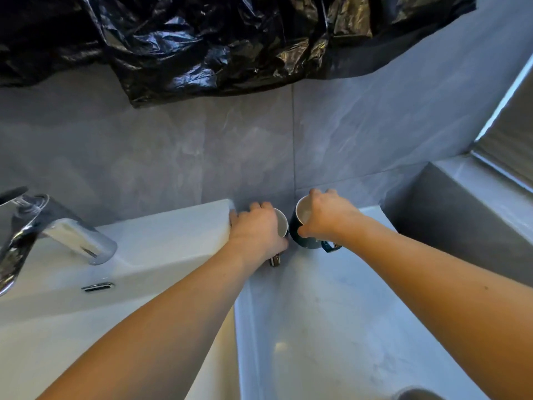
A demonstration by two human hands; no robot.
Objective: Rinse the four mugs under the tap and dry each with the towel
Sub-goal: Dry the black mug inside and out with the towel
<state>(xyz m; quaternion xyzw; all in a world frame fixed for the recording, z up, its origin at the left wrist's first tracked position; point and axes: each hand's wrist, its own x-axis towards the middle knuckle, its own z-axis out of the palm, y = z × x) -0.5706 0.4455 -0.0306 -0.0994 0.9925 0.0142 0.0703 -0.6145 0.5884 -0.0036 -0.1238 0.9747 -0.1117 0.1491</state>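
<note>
Both hands' grip on mugs; markings unreadable.

No readable text, labels, brands or nos. anywhere in view. Dark mug (300, 235) under the right hand (326, 217) has a tiny pale mark low on its side, too small/blurred to read, can't tell if print or glare. Pale mug (282, 225) under the left hand (256, 229): no print visible. Tap (72, 235), sink (144, 255), wall tiles (202, 145), black plastic sheet (216, 39): no lettering or signs.
</note>
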